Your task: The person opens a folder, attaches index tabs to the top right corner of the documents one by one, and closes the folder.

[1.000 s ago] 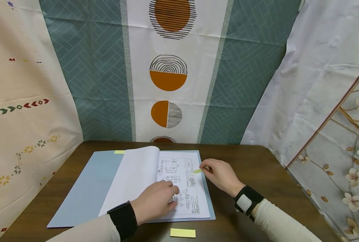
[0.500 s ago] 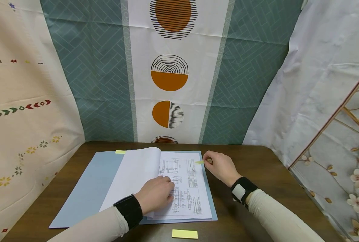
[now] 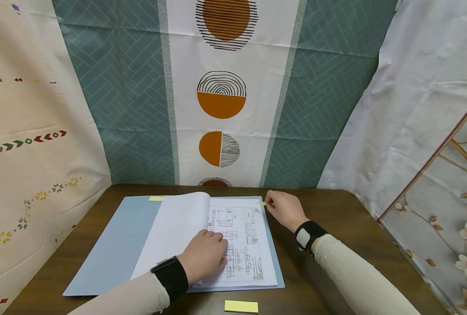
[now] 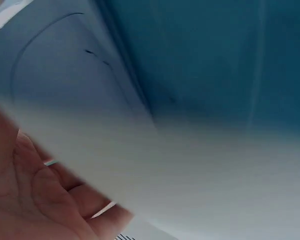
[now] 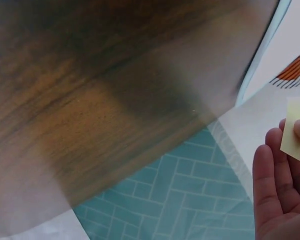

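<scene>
A blue folder [image 3: 107,245] lies spread on the table, with a stack of sheets in it. The turned-over sheets [image 3: 174,236] curve up at the fold, and a page of technical drawings [image 3: 243,223] lies exposed on the right. On that page, close to the fold, rests my left hand [image 3: 205,257]; the turned sheets partly cover it in the left wrist view. My right hand [image 3: 286,210] pinches a small yellow sticky note [image 5: 291,135] between thumb and fingers, at the page's upper right edge. Its other fingers [image 5: 265,180] extend beyond the note.
A yellow sticky-note pad [image 3: 241,306] lies on the brown table [image 3: 328,218] in front of the folder. Another yellow tab [image 3: 156,198] sits at the folder's top edge. Patterned cloths [image 3: 138,109] hang behind and on both sides.
My right hand has moved away from me, up along the page's right edge to its top corner, carrying the sticky note. The left hand has shifted slightly and stays on the page.
</scene>
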A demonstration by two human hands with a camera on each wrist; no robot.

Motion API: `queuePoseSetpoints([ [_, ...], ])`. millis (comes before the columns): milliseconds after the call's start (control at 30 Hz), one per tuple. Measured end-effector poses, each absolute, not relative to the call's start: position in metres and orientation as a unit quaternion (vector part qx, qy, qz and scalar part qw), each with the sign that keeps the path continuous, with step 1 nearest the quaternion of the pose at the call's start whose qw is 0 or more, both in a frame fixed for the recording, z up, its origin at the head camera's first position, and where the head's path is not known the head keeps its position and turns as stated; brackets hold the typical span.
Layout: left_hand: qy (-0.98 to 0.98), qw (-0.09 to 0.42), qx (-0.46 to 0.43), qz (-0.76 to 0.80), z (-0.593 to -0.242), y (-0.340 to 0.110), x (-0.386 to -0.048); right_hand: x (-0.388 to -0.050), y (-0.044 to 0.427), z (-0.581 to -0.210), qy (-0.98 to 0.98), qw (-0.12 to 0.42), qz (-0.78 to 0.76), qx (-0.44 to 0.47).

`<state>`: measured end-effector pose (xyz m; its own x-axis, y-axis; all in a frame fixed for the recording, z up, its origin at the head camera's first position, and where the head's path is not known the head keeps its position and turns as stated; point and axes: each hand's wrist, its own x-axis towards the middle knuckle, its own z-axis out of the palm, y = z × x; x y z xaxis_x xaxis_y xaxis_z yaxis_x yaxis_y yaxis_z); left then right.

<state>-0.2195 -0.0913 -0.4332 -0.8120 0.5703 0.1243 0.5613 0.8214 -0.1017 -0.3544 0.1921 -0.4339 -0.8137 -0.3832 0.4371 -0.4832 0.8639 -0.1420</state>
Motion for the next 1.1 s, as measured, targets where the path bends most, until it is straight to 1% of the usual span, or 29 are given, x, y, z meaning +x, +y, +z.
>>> queuePoseSetpoints([
  [100,-0.952,0.090,-0.287,0.059,-0.437,-0.092,-0.221,-0.361,0.193,-0.437,-0.943,0.207,0.119,0.231],
  [200,-0.954,0.093,-0.273,0.077,-0.440,-0.093,-0.224,-0.369,0.192,-0.441,-0.942,0.213,0.118,0.233],
  [433,-0.961,0.076,-0.257,0.075,-0.444,-0.094,-0.228,-0.383,0.189,-0.447,-0.940,0.212,0.101,0.247],
  [633,-0.959,0.075,-0.261,0.076,-0.446,-0.093,-0.231,-0.392,0.190,-0.450,-0.938,0.211,0.084,0.262],
  [900,-0.960,0.070,-0.261,0.076,-0.447,-0.092,-0.231,-0.404,0.195,-0.454,-0.927,0.209,0.016,0.312],
  [1100,-0.960,0.068,-0.262,0.075,-0.447,-0.093,-0.233,-0.410,0.196,-0.454,-0.924,0.210,-0.014,0.320],
])
